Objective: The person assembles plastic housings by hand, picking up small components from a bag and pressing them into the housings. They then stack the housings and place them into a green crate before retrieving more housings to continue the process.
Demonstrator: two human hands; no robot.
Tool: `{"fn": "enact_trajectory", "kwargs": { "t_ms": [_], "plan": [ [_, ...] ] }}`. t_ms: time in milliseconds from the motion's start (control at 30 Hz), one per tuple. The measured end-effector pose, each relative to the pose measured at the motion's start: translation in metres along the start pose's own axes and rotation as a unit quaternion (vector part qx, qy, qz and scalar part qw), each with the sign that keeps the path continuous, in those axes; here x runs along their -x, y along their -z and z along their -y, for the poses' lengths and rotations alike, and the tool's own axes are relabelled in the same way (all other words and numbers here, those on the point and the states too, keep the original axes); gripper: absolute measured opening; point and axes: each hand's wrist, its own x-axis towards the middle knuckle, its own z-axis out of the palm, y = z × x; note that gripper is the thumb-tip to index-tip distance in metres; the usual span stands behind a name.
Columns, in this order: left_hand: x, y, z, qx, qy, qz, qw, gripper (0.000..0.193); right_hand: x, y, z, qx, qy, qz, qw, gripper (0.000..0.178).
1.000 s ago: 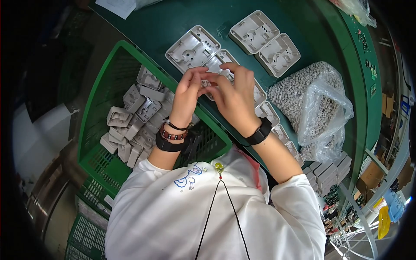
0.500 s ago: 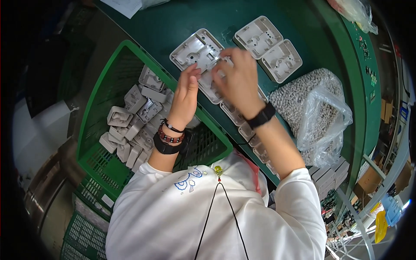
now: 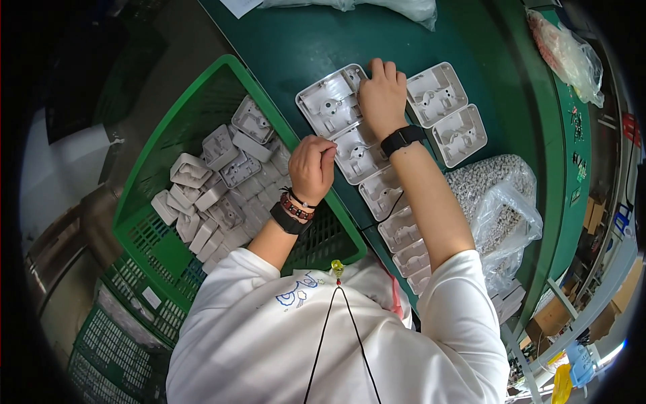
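A row of light grey plastic housings runs along the near edge of the green table, their hollow sides up. My right hand (image 3: 383, 97) is at the right edge of the farthest housing (image 3: 328, 101), fingers bent downward and their tips hidden. My left hand (image 3: 313, 168) is curled closed beside the second housing (image 3: 355, 153), its fingertips near that housing's left rim. Whether anything small is inside either hand does not show. Further down the row, another housing (image 3: 382, 192) lies below my right wrist.
Two more housings (image 3: 459, 135) lie right of my right hand. A clear bag of small grey pieces (image 3: 494, 182) sits nearer on the right. On the left, a green plastic crate (image 3: 151, 172) holds several loose housings. Plastic bags (image 3: 397, 8) lie at the far edge.
My right hand has moved from over the second housing to the farthest housing's right edge. My left hand's fingers, extended before, are now curled. The whole view has shifted slightly.
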Motion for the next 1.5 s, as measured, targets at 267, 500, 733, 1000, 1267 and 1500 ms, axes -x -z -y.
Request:
{"fn": "enact_trajectory", "kwargs": {
  "t_ms": [267, 500, 733, 1000, 1267, 1500],
  "plan": [
    [0.002, -0.001, 0.0, 0.003, 0.01, 0.005, 1.0, 0.004, -0.003, -0.003, -0.002, 0.017, 0.04, 0.027, 0.999, 0.009],
    [0.002, -0.002, -0.001, -0.041, 0.021, -0.019, 0.999, 0.008, 0.047, 0.049, -0.023, -0.138, 0.016, 0.001, 0.99, 0.015],
    [0.001, -0.005, 0.0, -0.081, 0.011, 0.02, 0.996, 0.008, 0.229, 0.147, -0.042, -0.239, -0.186, 0.025, 0.953, 0.02],
    [-0.011, -0.056, -0.103, -0.073, -0.013, 0.197, 0.978, 0.01, 0.41, 0.175, -0.037, -0.152, -0.419, 0.008, 0.895, 0.022],
    [0.056, -0.219, -0.266, 0.05, -0.381, 0.415, 0.824, 0.028, 0.495, 0.195, 0.0, -0.162, -0.449, 0.003, 0.879, 0.018],
    [0.071, -0.28, -0.253, -0.327, -0.446, 0.385, 0.739, 0.043, 0.54, 0.204, 0.016, -0.129, -0.495, -0.05, 0.858, 0.015]
  ]
}}
